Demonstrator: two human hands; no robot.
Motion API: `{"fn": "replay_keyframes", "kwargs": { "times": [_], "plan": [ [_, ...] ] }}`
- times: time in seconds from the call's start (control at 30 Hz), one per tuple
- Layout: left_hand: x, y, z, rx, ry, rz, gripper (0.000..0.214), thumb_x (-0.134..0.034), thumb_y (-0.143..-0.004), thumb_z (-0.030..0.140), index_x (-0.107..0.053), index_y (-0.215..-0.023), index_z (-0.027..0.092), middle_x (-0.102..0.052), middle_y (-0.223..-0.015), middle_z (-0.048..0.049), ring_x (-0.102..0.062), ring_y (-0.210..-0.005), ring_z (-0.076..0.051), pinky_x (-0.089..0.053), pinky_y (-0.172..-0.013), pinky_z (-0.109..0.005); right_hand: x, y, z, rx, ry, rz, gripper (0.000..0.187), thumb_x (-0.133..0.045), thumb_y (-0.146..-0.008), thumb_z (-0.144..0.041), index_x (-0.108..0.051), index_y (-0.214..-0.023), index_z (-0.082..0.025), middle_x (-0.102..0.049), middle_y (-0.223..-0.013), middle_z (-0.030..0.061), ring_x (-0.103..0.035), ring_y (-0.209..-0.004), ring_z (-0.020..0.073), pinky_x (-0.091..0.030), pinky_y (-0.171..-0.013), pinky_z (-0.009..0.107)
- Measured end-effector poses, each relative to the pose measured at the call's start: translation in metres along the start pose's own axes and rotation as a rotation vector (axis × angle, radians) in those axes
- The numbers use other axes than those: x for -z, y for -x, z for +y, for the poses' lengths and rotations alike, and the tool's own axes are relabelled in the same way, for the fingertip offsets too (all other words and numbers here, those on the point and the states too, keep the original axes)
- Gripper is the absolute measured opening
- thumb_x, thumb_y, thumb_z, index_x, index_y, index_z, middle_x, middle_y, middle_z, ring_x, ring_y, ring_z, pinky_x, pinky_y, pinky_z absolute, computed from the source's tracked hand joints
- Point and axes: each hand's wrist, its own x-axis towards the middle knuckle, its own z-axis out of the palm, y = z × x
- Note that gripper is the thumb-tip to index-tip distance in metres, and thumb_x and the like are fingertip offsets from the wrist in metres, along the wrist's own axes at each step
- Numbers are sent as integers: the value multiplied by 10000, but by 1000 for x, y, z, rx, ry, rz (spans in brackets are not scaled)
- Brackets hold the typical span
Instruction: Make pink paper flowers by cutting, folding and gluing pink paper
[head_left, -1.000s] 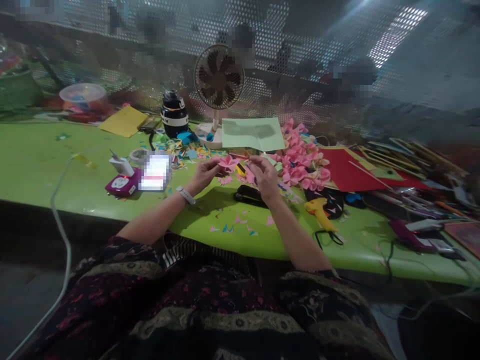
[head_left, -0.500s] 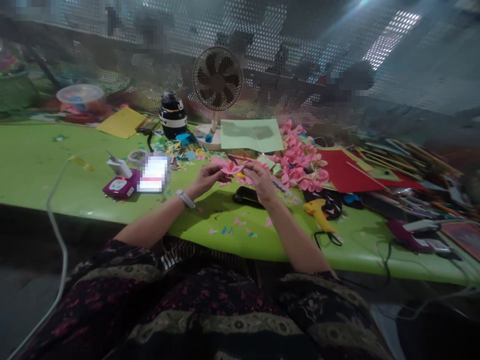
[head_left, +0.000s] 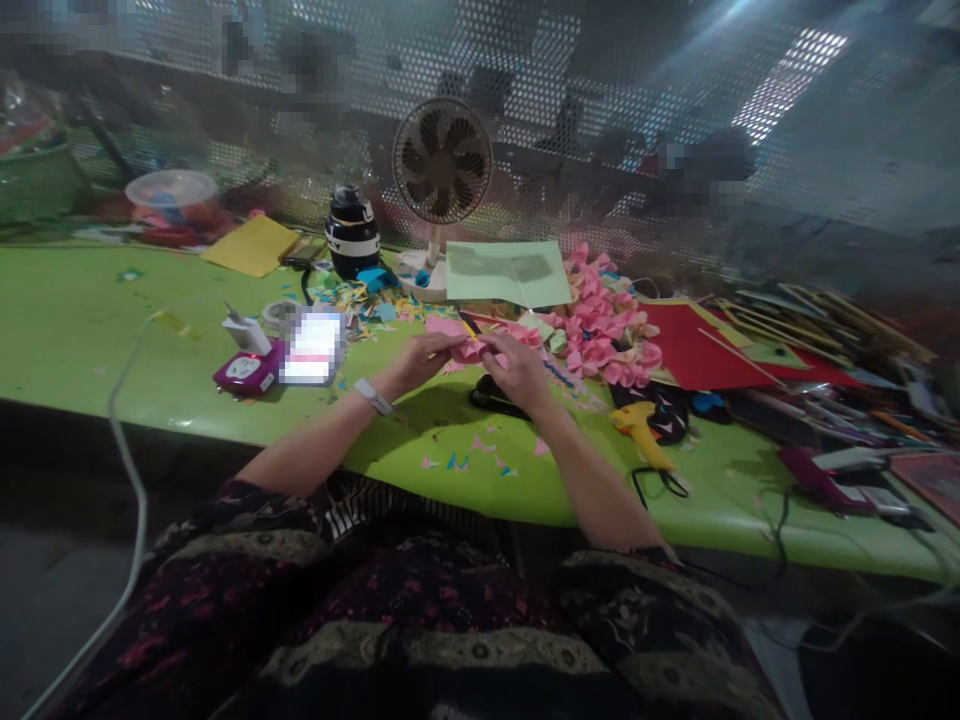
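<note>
Between both hands is a pink paper flower [head_left: 470,351], its petals partly hidden by the fingers. My left hand [head_left: 420,364], below a pale wristwatch, pinches the flower's left side. On the other side my right hand [head_left: 516,370] closes its thumb and fingers on the petals. Just behind the fingertips shows the tip of a thin yellow and dark stick [head_left: 470,324], its kind unclear. A black object like a stapler [head_left: 495,396] lies under my right hand. Pink paper pieces [head_left: 444,326] lie beyond the hands.
A heap of pink paper flowers [head_left: 604,320] lies right of the green sheet [head_left: 510,273]. A fan [head_left: 442,160] and black bottle [head_left: 352,235] stand at the back. A yellow glue gun [head_left: 642,432] is right; a lit phone [head_left: 311,347] and purple power socket [head_left: 247,370] are left.
My hands have drawn closer together around the pink flower, and the right fingers now cover more of it. The whole view has shifted slightly.
</note>
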Motion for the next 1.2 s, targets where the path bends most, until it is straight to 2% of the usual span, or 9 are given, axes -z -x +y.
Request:
{"fn": "replay_keyframes", "kwargs": {
  "times": [0.1, 0.23, 0.33, 0.47, 0.6, 0.7, 0.87, 1.0, 1.2],
  "plan": [
    [2, 0, 2, -7, -27, -21, 270, -636, -856, 201, -785, -1081, 209, -795, -971, -98, -739, -831, -182, -573, -835, -315, -1, 1, 2, 27, 45, 20, 253, -539, -918, -278, -758, -1041, -242, -778, -1049, 69, -722, -983, 236, -565, -895, 390],
    [2, -3, 6, 61, 27, 7, 266, -658, -845, 199, -785, -1078, 217, -798, -878, -65, -728, -762, -170, -589, -812, -322, 0, 1, 0, -20, -71, 87, 264, -520, -952, -313, -759, -1042, -245, -783, -974, 46, -731, -863, 206, -583, -802, 354],
    [2, -3, 9, 67, 38, 41, 255, -671, -822, 158, -793, -1041, 206, -797, -882, -64, -722, -753, -161, -590, -812, -316, -1, 1, -1, 29, -87, 113, 252, -541, -942, -298, -752, -1061, -228, -781, -978, 55, -726, -876, 207, -581, -800, 350],
    [3, -3, 12, 14, 6, -5, 255, -671, -835, 158, -790, -1057, 196, -794, -878, -68, -728, -750, -154, -587, -789, -286, -3, 1, 2, 134, 91, 33, 309, -552, -914, -212, -726, -1169, -231, -764, -1128, 73, -707, -1028, 223, -556, -921, 373],
    [6, -2, 13, -76, -99, -67, 291, -616, -886, 147, -758, -1139, 177, -794, -832, -55, -722, -704, -130, -577, -715, -236, -3, 3, 4, 196, 335, 6, 343, -472, -950, -139, -753, -1133, -211, -787, -1041, 78, -722, -942, 216, -553, -876, 367],
    [10, -3, 15, -115, -282, -109, 325, -595, -885, 110, -740, -1168, 176, -801, -900, -63, -734, -751, -127, -569, -721, -218, -2, 3, 1, 236, 446, 13, 363, -429, -974, -125, -756, -1127, -168, -791, -1014, 99, -723, -903, 218, -551, -840, 362],
    [15, -2, 17, -178, -500, -142, 292, -595, -893, 134, -736, -1144, 186, -797, -987, -78, -751, -824, -139, -574, -745, -226, -6, 4, -3, 197, 497, -37, 364, -459, -953, -140, -716, -1211, -153, -765, -1129, 118, -704, -986, 241, -543, -896, 376],
    [13, 0, 20, -196, -519, -161, 280, -605, -903, 159, -724, -1153, 200, -794, -1013, -74, -753, -852, -143, -579, -769, -241, -8, 6, -5, 165, 488, -94, 385, -428, -945, -126, -728, -1184, -152, -768, -1078, 132, -700, -953, 251, -542, -877, 384],
    [8, 2, 24, -114, -516, -143, 287, -567, -915, 136, -727, -1142, 207, -793, -1021, -69, -748, -849, -141, -572, -778, -244, -8, 6, -9, 124, 449, -63, 370, -425, -937, -131, -730, -1143, -168, -771, -1072, 110, -708, -976, 241, -544, -873, 360]
  ]
}}
